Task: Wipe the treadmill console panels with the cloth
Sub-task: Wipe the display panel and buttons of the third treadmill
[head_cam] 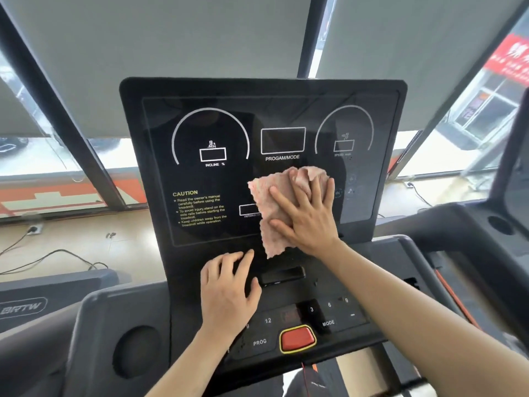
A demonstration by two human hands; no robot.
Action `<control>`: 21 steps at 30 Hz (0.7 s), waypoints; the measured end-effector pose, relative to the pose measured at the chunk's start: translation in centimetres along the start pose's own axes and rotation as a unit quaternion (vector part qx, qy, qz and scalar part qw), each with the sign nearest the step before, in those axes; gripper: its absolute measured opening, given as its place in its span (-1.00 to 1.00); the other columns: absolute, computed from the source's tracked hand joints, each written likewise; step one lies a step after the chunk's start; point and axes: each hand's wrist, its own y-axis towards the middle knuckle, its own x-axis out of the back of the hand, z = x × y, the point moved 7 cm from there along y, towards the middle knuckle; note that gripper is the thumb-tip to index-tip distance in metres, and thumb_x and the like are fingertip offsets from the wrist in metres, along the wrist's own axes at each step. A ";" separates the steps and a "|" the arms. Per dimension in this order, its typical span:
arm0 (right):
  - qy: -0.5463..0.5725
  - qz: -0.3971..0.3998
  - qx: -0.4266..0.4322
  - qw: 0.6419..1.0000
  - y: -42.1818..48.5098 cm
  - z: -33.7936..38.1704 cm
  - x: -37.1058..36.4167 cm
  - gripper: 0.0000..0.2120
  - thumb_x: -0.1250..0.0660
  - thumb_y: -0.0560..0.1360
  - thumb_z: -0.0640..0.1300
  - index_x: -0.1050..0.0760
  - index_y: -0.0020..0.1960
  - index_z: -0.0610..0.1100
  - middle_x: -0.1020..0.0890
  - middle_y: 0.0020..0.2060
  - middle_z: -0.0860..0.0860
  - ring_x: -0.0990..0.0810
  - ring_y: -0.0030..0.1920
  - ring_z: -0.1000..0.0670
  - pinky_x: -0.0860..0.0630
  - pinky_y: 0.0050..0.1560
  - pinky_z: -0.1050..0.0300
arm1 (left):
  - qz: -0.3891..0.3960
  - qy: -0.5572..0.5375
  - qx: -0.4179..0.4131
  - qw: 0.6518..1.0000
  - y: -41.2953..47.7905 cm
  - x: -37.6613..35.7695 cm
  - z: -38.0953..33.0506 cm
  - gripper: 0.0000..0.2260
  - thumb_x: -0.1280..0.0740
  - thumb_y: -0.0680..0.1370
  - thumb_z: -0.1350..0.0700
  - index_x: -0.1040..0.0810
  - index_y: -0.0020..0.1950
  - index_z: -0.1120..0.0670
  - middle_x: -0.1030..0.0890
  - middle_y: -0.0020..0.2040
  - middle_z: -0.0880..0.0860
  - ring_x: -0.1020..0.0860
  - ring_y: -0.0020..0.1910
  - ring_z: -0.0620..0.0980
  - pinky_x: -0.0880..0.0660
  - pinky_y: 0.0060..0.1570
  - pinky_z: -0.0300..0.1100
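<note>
Pressing a pink cloth flat against the treadmill console's upper panel.

Nearest, the red stop button is sitting on the lower keypad; the left hand is resting open above it, holding nothing, while the right hand, fingers spread, is pinning the cloth below the PROGAM/MODE window.

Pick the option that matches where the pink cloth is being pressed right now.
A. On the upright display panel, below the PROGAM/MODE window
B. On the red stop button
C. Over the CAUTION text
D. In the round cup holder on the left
A: the right hand lies flat on the pink cloth against the upright display panel, just under the PROGAM/MODE window; the left hand rests bare on the lower panel.
</note>
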 end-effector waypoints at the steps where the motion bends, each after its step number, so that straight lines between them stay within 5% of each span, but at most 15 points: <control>1: 0.001 -0.006 -0.018 1.000 1.0 -0.7 0.9 -0.35 0.06 0.60 0.42 0.08 0.62 0.25 -0.16 0.62 -0.14 -0.06 0.56 -0.45 0.09 0.49 -0.56 | -0.009 0.003 -0.001 1.000 0.1 0.0 -0.1 -0.56 -0.44 0.47 0.00 -0.63 0.35 0.03 -0.63 0.16 0.04 -0.49 0.19 0.09 -0.43 0.24 0.04; 11: 0.018 -0.089 -0.138 0.986 9.8 -8.2 9.1 -0.31 0.08 0.61 0.40 0.07 0.65 0.15 0.04 0.65 -0.17 0.14 0.63 -0.31 0.15 0.54 -0.47 | -0.019 -0.005 0.009 1.000 0.5 0.0 0.2 -0.61 -0.33 0.49 -0.06 -0.69 0.25 0.03 -0.64 0.09 0.04 -0.52 0.09 0.15 -0.50 0.11 0.12; 21: 0.073 0.008 -0.194 0.978 -3.7 -4.5 -1.7 -0.29 0.14 0.62 0.34 0.35 0.62 0.10 0.14 0.63 -0.28 0.22 0.62 -0.31 0.08 0.52 -0.49 | -0.028 -0.006 0.009 1.000 0.7 -0.1 0.3 -0.61 -0.35 0.46 -0.07 -0.69 0.24 0.02 -0.62 0.08 0.05 -0.50 0.06 0.15 -0.44 0.07 0.11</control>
